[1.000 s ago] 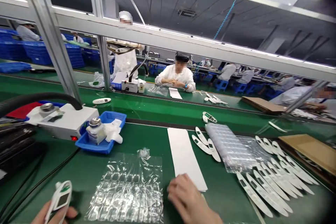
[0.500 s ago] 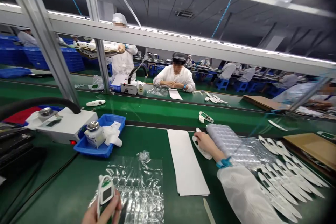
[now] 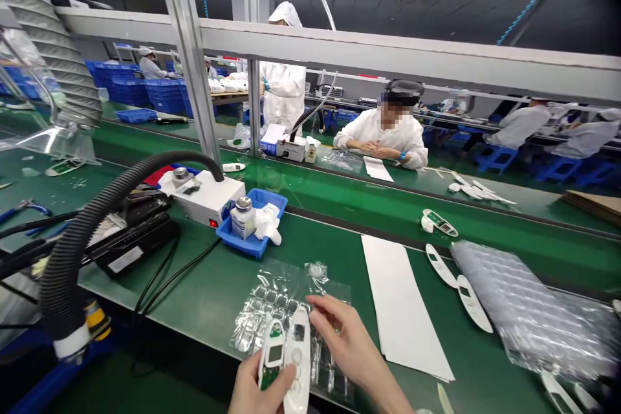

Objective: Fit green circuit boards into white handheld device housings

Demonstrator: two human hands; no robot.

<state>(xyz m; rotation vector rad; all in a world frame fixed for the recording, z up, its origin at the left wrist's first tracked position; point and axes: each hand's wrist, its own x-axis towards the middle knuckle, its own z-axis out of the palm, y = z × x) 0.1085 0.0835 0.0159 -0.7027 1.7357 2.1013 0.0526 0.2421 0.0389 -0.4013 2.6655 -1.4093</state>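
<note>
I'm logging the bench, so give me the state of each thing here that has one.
Left hand: shut on the body, board side up.
Right hand: fingers on the white cover, held beside the body.
Bottle: upright in the blue tray, capped.
White box: red light on.
Paper strip: flat on the bench.
Two covers: lying flat, apart.
</note>
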